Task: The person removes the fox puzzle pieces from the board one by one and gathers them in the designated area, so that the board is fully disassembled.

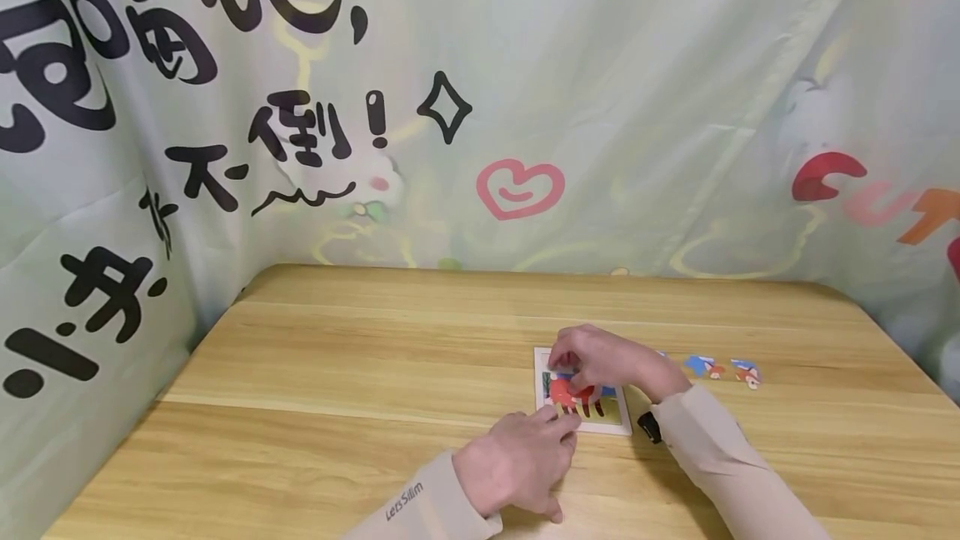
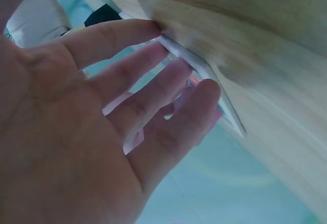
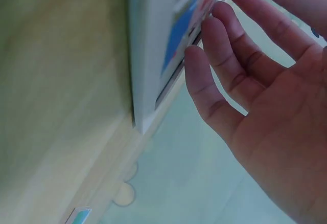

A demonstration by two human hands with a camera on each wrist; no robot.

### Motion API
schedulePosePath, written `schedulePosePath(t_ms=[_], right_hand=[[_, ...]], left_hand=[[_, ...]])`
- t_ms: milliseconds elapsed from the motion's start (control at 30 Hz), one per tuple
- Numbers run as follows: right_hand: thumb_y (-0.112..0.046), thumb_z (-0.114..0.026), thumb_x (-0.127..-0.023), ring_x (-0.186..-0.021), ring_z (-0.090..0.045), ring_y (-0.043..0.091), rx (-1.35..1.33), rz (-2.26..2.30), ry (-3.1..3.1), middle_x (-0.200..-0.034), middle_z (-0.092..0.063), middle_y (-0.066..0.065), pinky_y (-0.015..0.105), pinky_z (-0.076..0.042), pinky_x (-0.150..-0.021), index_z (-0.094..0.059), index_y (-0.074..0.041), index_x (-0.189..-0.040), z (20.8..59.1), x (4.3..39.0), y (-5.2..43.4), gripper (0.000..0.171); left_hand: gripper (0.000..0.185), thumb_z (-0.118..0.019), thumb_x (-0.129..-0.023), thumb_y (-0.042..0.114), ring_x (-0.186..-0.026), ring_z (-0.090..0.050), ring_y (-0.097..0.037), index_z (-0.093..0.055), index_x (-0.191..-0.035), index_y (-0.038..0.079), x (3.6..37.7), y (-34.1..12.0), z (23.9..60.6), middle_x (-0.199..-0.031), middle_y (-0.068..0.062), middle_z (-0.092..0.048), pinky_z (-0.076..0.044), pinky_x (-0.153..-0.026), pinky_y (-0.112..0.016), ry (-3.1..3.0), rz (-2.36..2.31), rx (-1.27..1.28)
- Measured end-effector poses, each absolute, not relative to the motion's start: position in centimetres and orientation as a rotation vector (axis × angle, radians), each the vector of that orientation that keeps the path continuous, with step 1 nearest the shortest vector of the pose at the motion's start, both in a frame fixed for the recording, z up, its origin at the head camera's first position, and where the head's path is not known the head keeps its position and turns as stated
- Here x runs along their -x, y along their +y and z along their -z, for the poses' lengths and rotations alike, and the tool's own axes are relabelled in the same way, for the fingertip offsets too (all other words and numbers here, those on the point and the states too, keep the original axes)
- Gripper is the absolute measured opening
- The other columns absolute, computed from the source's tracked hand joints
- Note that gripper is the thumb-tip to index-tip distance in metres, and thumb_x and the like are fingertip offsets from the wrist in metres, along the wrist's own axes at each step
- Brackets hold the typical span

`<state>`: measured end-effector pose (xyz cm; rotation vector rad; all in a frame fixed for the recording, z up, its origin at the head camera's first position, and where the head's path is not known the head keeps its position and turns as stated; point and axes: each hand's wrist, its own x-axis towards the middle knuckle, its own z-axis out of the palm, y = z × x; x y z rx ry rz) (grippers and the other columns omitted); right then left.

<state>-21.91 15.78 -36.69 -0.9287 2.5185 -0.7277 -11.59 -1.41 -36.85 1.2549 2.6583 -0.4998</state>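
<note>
A picture puzzle board [image 1: 626,419] with a white frame lies on the table, a red animal with dark legs showing in its picture. Over the board's upper part is my right hand [image 1: 600,354], bent downward, its fingertips at the picture and hiding part of it. In the right wrist view the loosely bent fingers [image 3: 217,75] reach to the board's surface. My left hand [image 1: 521,458] rests at the near edge, spread fingers touching the white frame. The left wrist view shows these fingers [image 2: 176,124] along the frame's rim [image 2: 232,114].
Loose puzzle pieces [image 1: 703,367] with blue and orange print lie right of the board, another piece [image 1: 746,373] farther right. The wooden table [image 1: 337,357] stretches away to the left. A printed curtain [image 1: 637,90] hangs behind it.
</note>
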Motion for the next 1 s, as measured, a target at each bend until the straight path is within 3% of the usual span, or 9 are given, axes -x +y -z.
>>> schedulePosePath(t_ms=[200, 400, 633, 1000], right_hand=[[0.006, -0.08, -0.081, -0.079, -0.055, 0.01, 1.041, 0.637, 2.568, -0.09, -0.059, -0.004, 0.022, -0.053, -0.069, -0.075, -0.004, -0.096, 36.75, 22.16, 15.94, 0.019], [0.003, -0.08, -0.081, -0.076, -0.054, 0.008, 1.12, 0.638, 2.586, -0.088, -0.059, -0.004, 0.023, -0.052, -0.069, -0.075, -0.004, -0.09, 37.11, 22.14, 15.92, 0.012], [0.008, -0.079, -0.08, -0.073, -0.052, 0.009, 1.144, 0.616, 2.628, -0.083, -0.057, -0.004, 0.024, -0.051, -0.067, -0.073, -0.007, -0.083, 37.23, 22.02, 15.3, 0.017], [0.006, -0.079, -0.082, -0.074, -0.05, 0.01, 1.037, 0.612, 2.633, -0.085, -0.055, -0.005, 0.025, -0.049, -0.067, -0.067, -0.01, -0.085, 37.1, 21.51, 15.31, 0.02]], left_hand=[[0.105, -0.071, -0.07, 0.08, -0.136, -0.035, -0.005, -0.047, -0.153, 0.022, 11.73, -1.29, 36.93, -0.163, 0.012, -0.028, -0.05, -0.093, -0.024, 2.587, 0.538, -1.242], [0.108, -0.066, -0.07, 0.085, -0.139, -0.028, -0.004, -0.041, -0.156, 0.026, 11.11, -1.09, 37.52, -0.164, 0.014, -0.022, -0.048, -0.094, -0.021, 2.582, 0.671, -1.21], [0.111, -0.073, -0.063, 0.084, -0.133, -0.033, -0.004, -0.046, -0.153, 0.025, 10.86, -1.14, 37.56, -0.162, 0.012, -0.027, -0.048, -0.089, -0.019, 2.641, 0.659, -1.187], [0.111, -0.077, -0.058, 0.083, -0.13, -0.036, -0.006, -0.05, -0.148, 0.023, 11.0, -1.03, 37.53, -0.159, 0.006, -0.033, -0.048, -0.088, -0.021, 2.67, 0.611, -1.221]])
